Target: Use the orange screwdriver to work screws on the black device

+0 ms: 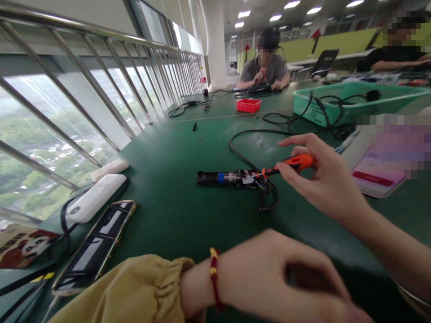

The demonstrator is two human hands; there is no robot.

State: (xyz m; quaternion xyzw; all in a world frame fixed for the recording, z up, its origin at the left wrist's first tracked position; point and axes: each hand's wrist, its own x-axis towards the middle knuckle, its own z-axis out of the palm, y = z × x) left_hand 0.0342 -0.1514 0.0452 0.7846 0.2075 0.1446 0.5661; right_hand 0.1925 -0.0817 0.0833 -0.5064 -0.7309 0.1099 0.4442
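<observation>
My right hand [325, 179] holds a screwdriver [288, 165] with an orange and black handle, pinched between thumb and fingers, one finger stretched out above. Its shaft points left over an opened black cylindrical device [210, 178] lying on the green table. The device has a blue band, a silvery section, exposed coloured wires and a black cable [235, 150] running off behind. In the foreground my left hand [266, 278], wearing a red and gold bracelet [214, 273], is closed with thumb and fingers curled together; its fingertips blur at the bottom edge, and anything between them is hidden.
Leftward lie a phone [97, 246], a white power bank [97, 197] and a panda-print box [27, 246] beside a metal railing [111, 49]. Behind are a red tray [248, 106] and a green basket [363, 103] with cables. A tablet-like screen [380, 166] stands right. Two people sit farther off.
</observation>
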